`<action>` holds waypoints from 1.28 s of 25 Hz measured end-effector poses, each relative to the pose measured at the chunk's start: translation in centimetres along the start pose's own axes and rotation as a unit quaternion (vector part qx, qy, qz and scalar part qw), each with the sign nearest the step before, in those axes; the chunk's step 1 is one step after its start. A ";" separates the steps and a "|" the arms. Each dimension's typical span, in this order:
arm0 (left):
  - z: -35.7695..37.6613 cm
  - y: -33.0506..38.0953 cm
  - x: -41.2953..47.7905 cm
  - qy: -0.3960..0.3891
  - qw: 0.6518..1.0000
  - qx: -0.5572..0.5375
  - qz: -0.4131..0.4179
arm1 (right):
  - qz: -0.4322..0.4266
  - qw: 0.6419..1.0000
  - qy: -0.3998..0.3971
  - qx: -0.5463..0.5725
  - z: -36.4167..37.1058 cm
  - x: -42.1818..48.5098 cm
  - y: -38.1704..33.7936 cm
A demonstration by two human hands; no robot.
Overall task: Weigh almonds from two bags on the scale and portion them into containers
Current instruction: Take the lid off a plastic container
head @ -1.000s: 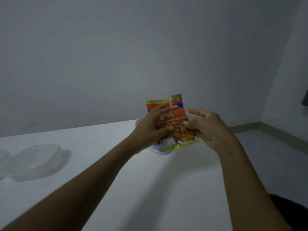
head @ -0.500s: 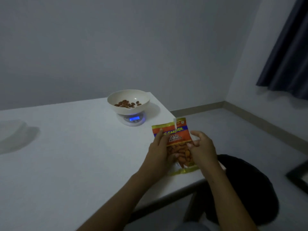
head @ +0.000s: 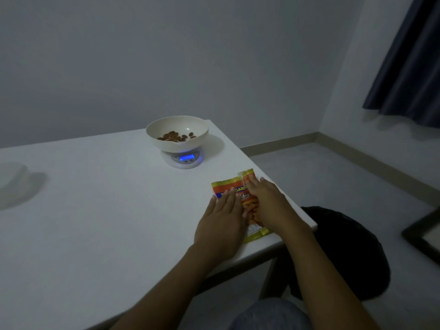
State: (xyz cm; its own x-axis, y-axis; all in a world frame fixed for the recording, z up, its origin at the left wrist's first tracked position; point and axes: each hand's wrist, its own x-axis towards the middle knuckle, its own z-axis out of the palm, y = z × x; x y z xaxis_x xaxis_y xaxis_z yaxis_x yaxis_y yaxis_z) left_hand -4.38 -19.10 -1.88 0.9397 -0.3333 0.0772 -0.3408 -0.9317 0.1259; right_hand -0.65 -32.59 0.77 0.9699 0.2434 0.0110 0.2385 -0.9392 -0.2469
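1. A glossy orange-and-yellow almond bag [head: 227, 189] lies flat near the right edge of the smooth white worktop [head: 107, 210]. Beyond it, a round white scale [head: 183, 160] carries a cream bowl [head: 177, 126] holding a few almonds [head: 175, 137].
2. The left hand [head: 220, 225] and right hand [head: 269, 206] rest palm-down on the bag, fingers straight, gripping nothing.
3. Half a second ago, both hands held the bag upright above the worktop.

The left forearm [head: 166, 282] and the right forearm [head: 328, 277] are bare all the way to the bottom edge of the view. The left grip [head: 220, 225] and the right grip [head: 269, 206] are bare too. Between the arms a rounded patch of blue-grey cloth [head: 269, 315], a knee or lap, shows at the bottom edge.
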 end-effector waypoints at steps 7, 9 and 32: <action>-0.2 -0.2 -0.1 -0.018 0.999 -0.034 0.007 | 0.002 0.994 -0.061 -0.090 -0.2 1.0 0.2; -0.2 -0.2 -0.1 -0.025 0.999 -0.034 0.009 | 0.010 0.995 -0.055 -0.078 -0.3 1.0 0.2; -10.4 -25.3 -15.6 0.378 0.848 -0.196 -0.315 | -0.121 0.942 0.066 0.305 1.5 5.5 -27.2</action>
State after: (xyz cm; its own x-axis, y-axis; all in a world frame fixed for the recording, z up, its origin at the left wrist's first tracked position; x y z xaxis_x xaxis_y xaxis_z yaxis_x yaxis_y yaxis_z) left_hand -10.71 11.16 4.04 0.7011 0.5396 0.4661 0.0993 -0.7212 0.6856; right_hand -1.85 -5.28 6.06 0.8979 0.3630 0.2488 0.4198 -0.5368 -0.7318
